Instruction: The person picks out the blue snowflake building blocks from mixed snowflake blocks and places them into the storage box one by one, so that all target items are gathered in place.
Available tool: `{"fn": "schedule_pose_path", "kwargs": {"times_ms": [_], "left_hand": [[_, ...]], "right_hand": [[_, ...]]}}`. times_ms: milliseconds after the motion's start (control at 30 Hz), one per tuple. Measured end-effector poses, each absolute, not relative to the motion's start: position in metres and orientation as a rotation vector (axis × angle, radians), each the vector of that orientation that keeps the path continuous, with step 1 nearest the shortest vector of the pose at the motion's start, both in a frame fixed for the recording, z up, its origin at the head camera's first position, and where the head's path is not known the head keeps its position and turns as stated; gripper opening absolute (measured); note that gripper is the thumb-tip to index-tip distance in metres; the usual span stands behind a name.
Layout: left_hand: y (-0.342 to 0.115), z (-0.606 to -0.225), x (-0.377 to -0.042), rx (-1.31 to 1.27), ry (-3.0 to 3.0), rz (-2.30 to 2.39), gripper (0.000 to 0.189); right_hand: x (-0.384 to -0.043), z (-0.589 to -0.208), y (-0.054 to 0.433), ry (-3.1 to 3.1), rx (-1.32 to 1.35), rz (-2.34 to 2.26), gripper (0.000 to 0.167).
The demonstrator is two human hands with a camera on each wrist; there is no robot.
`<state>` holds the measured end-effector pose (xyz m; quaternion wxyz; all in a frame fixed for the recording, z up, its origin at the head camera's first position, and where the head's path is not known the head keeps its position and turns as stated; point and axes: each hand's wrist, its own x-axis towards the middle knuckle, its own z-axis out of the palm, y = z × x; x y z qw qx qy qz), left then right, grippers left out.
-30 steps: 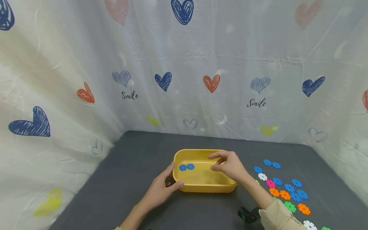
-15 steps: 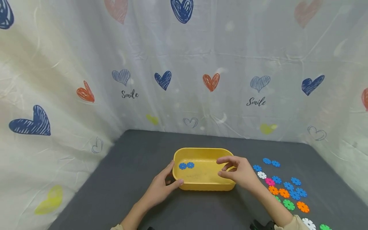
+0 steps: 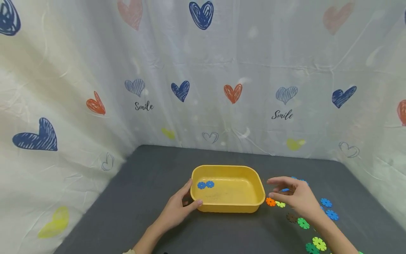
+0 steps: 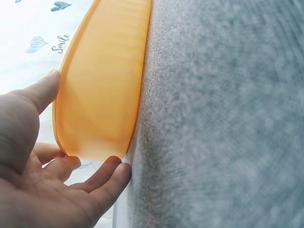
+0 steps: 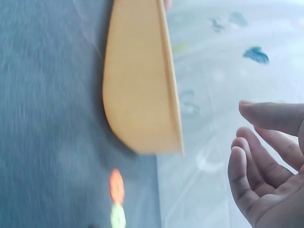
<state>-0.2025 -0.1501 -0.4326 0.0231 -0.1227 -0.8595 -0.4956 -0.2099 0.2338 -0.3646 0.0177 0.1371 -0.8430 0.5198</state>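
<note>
A shallow yellow plastic bin (image 3: 228,208) stands on the dark table, with two blue notched discs (image 3: 205,185) lying inside at its left. My left hand (image 3: 177,205) holds the bin's left end, thumb at the near rim and fingers against the end wall, as the left wrist view (image 4: 90,156) also shows. Just right of the bin hovers my right hand (image 3: 296,195), fingers loosely bent and nothing between them. Below it lie an orange disc (image 3: 270,201) and a yellow-green disc (image 3: 280,204).
More notched discs are scattered at the right, partly hidden by the right arm: blue (image 3: 332,215), brown (image 3: 291,217), green (image 3: 303,223) and others. A pale curtain (image 3: 203,106) with printed hearts hangs behind the dark tabletop (image 3: 152,176).
My right hand has moved right, from over the inside of the bin to beyond its right end, above the loose discs. The left hand and bin have stayed put.
</note>
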Motion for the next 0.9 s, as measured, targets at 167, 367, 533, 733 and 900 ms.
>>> {"fn": "schedule_pose_path", "kwargs": {"times_ms": [167, 367, 533, 733, 900], "left_hand": [[-0.151, -0.435, -0.202, -0.371, -2.661, -1.526, 0.087], [-0.151, -0.436, -0.202, -0.356, -2.673, -1.537, 0.088], [-0.151, -0.436, -0.203, -0.35, -2.676, -1.535, 0.088], [-0.15, -0.436, -0.204, -0.361, -2.675, -1.544, 0.088], [-0.149, -0.435, -0.203, -0.367, -2.675, -1.554, 0.087]], "right_hand": [[-0.207, -0.363, 0.264, -2.644, 0.353, 1.517, 0.044], [-0.208, -0.362, 0.309, -2.671, 0.268, 1.448, 0.044], [-0.214, -0.371, 0.349, -2.726, 0.166, 1.367, 0.048], [-0.223, -0.394, 0.392, -2.803, -0.016, 1.325, 0.061], [-0.226, -0.408, 0.42, -2.867, -0.11, 1.333, 0.065]]}}
